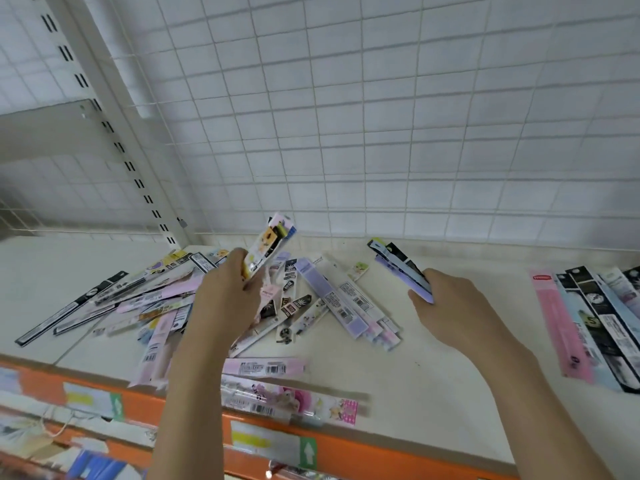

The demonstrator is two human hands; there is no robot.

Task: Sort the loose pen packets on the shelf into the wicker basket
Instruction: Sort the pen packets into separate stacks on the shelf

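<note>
Though the shelf (415,375) carries a wide pile (214,306) of loose packets, no basket is in view. The packets look light, thin, bendy and slick, so they are best pinched near mid-length, a few together. The left hand (228,292) grips a yellow packet (268,247); the right hand (446,306) grips a dark-and-lilac bundle (401,265) by its near end.

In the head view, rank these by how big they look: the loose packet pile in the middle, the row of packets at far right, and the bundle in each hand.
1. Middle pile, largest.
2. Far-right row, cut off by the frame edge.
3. Left hand's bundle and right hand's bundle: too alike to rank.
</note>
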